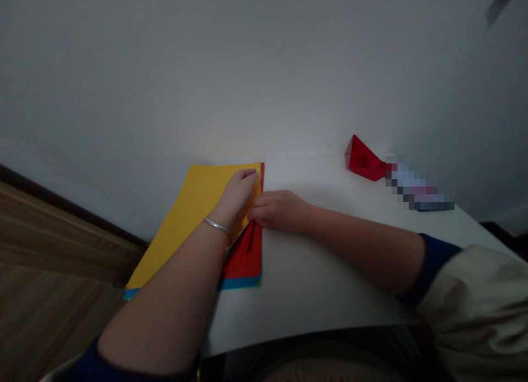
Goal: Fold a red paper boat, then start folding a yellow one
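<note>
A yellow sheet of paper point(198, 206) lies on top of a stack of coloured paper, its lower right part lifted and curled back. Under the lifted part a red sheet point(247, 255) shows, with a blue edge point(239, 283) below it. My left hand point(239, 192), with a silver bangle at the wrist, is closed at the yellow sheet's upper right edge. Just beside it, my right hand point(282, 210) pinches the sheet's right edge from the side. The fingertips of both hands are partly hidden.
The stack rests on a white table point(313, 294) against a pale wall. At the back right stands a folded red paper piece point(365, 159), beside a blurred-out flat object point(421, 186). Wooden panelling point(49, 250) is at the left.
</note>
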A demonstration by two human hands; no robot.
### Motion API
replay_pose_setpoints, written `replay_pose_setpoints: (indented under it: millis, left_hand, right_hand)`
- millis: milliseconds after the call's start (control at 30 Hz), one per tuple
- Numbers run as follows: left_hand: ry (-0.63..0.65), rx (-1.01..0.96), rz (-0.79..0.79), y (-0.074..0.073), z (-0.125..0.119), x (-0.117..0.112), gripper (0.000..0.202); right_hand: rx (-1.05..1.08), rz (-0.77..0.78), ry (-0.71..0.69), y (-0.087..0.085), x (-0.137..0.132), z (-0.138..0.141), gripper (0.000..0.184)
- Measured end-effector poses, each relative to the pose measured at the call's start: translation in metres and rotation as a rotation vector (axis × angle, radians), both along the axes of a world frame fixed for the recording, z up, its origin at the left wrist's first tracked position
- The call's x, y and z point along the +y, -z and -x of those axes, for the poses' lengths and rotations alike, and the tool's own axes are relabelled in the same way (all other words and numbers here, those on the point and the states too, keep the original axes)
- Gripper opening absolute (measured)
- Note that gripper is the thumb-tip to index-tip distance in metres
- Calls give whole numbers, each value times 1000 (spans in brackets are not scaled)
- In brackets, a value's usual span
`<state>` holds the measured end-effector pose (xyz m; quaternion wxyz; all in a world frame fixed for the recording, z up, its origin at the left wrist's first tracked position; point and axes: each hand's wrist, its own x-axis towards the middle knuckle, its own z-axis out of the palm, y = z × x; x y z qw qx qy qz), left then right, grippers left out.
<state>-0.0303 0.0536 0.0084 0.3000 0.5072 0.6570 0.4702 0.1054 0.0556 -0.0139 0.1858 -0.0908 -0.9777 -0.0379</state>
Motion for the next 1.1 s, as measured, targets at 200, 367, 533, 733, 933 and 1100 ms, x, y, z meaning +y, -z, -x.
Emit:
replay_pose_setpoints:
  millis: [200, 367, 533, 733, 933, 1100]
  left_hand:
    - [42, 78, -77, -1, 7, 3, 32]
    - [108, 186, -106, -2, 7, 3, 33]
    - [162, 358, -85, -2, 6, 1, 32]
    - [233, 630, -62, 6, 9, 1, 40]
    - [342, 851, -67, 11, 11, -2, 35]
    - [376, 1043, -3, 9, 12, 2, 35]
  right_hand:
    - [114, 242, -20, -5, 4, -4, 16]
    - [100, 303, 24, -8, 7, -9, 12]
    - [129, 418, 4, -4, 17, -11, 6]
    - [83, 551, 93, -1, 26, -21, 1]
    - [48, 546, 103, 0, 27, -27, 6]
    - [95, 683, 87, 3, 29, -28, 15]
